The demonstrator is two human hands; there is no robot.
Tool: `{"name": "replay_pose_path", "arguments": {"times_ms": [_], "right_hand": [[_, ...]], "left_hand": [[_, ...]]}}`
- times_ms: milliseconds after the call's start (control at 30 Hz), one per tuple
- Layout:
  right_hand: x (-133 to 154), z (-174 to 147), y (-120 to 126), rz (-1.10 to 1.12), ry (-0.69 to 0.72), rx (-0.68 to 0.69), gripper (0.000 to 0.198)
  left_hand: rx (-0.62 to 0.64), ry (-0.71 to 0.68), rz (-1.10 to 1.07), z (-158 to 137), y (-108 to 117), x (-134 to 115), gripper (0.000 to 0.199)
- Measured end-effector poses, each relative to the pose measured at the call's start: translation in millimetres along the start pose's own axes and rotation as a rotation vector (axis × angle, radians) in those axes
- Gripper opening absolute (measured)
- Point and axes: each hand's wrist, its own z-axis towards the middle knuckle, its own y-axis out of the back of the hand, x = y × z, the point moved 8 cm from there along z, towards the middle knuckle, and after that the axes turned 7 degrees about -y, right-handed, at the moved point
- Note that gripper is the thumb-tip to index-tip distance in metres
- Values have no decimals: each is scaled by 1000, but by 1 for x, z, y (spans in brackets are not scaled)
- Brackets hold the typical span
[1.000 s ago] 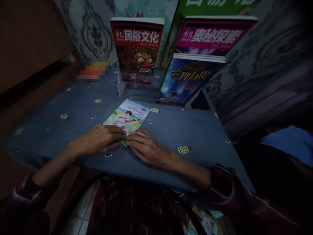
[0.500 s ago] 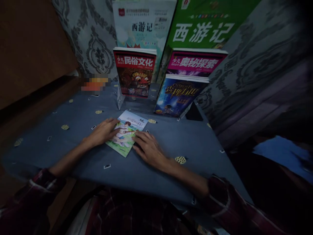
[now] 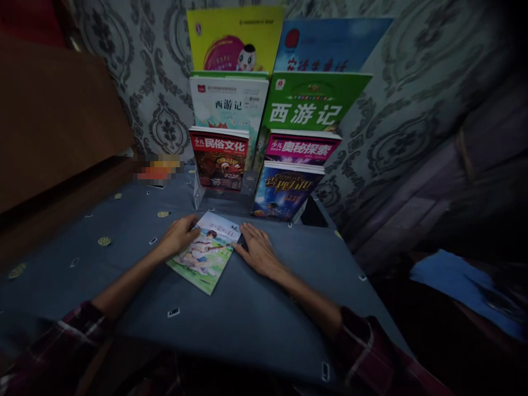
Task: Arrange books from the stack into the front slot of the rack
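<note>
A thin booklet (image 3: 206,264) lies face up and slantwise on the patterned tablecloth. Its cover shows a drawn figure with a guitar on green grass. My left hand (image 3: 180,236) is at the booklet's upper left edge, fingers bent at the edge and thumb on the cover. At the right edge rests my right hand (image 3: 258,250), its fingers stretched out and its thumb touching the booklet's side. Behind the booklet stands a clear book rack (image 3: 198,195) with several upright books, among them a red one (image 3: 218,165) and a dark blue one (image 3: 284,192) in front.
Higher in the rack are a green book (image 3: 317,99), a yellow book (image 3: 235,33) and a blue book (image 3: 334,41). A blurred orange patch (image 3: 159,169) shows at the table's back left. Blue cloth (image 3: 466,291) lies beyond the table's right edge.
The view has tilted up, so the rack's top row now shows. My right hand has moved up along the booklet's right edge, uncovering more of the cover. The left hand keeps its place.
</note>
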Motion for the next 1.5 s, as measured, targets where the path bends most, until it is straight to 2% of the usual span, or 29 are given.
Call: {"name": "replay_pose_path", "arguments": {"times_ms": [67,200,300,400,533,633,700,767,867,967,1067,1200,1500], "right_hand": [[-5,0,-1,5,-8,-12,67],[-15,0,-1,9,-33,-41,72],[-24,0,-2,-5,-50,-40,73],[-30,0,-2,-21,-51,-56,69],[-36,-2,-1,-33,-75,-62,68],[-38,-2,1,-32,-94,-59,67],[-38,-3,2,-26,-106,-62,68],[-36,-3,4,-22,-104,-70,69],[-34,-5,5,-26,-95,-92,67],[-29,-8,10,-25,-43,-141,61],[-15,-12,16,-21,95,-178,55],[-1,-16,12,6,243,-74,59],[-9,-12,8,14,146,13,69]], "left_hand": [[-18,51,-163,4,-2,7,40],[-31,212,-553,8,-17,19,54],[34,282,-729,7,-34,14,56],[138,245,-779,6,-50,-1,49],[173,172,-802,6,-63,-13,54],[169,121,-727,8,-65,-16,51],[119,42,-564,10,-57,-21,39],[69,-19,-294,9,-49,-29,30],[22,-34,183,2,-39,-44,30],[-5,-94,472,-2,-39,-61,30],[8,-196,483,-3,-46,-68,34],[12,-254,418,0,-52,-63,39],[60,-230,401,0,-51,-65,43]]}}
